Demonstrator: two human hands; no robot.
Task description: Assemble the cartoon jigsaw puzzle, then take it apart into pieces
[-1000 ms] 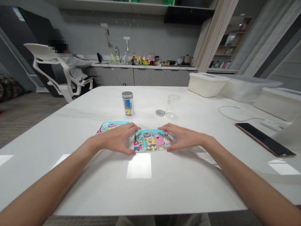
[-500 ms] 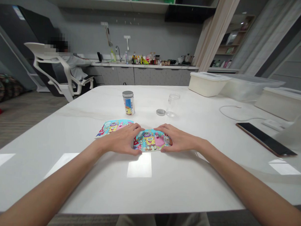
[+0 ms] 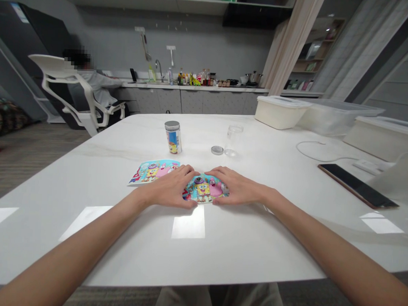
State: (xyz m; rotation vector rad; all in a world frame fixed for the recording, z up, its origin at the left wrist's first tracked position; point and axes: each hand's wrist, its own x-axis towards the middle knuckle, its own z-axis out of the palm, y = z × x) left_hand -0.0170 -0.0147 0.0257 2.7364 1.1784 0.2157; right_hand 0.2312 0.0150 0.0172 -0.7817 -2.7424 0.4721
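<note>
Between my two hands lies a cartoon jigsaw puzzle [image 3: 204, 188] on the white table, its left and right ends hidden by them. My left hand [image 3: 171, 186] grips the left end, fingers at the far edge and thumb at the near edge. At the right end, my right hand [image 3: 238, 187] holds it the same way. A sheet with the same cartoon picture [image 3: 151, 171] lies flat to the left, partly behind my left hand. Further back stand a clear jar with a grey lid and a cartoon label [image 3: 173, 138] and a lidless clear jar [image 3: 234, 140]. Beside the latter rests a loose grey lid [image 3: 217, 150].
A dark phone or tablet [image 3: 357, 185] lies on the right with a white cable [image 3: 307, 153] behind it. Lidded plastic boxes [image 3: 280, 114] stand at the back right. Beyond the table's left side, a person sits in a white chair [image 3: 87, 93] at the counter.
My hands have moved slightly closer together along the puzzle, so less of it shows between them. The view has shifted a little; the jars, lid and sheet stay put.
</note>
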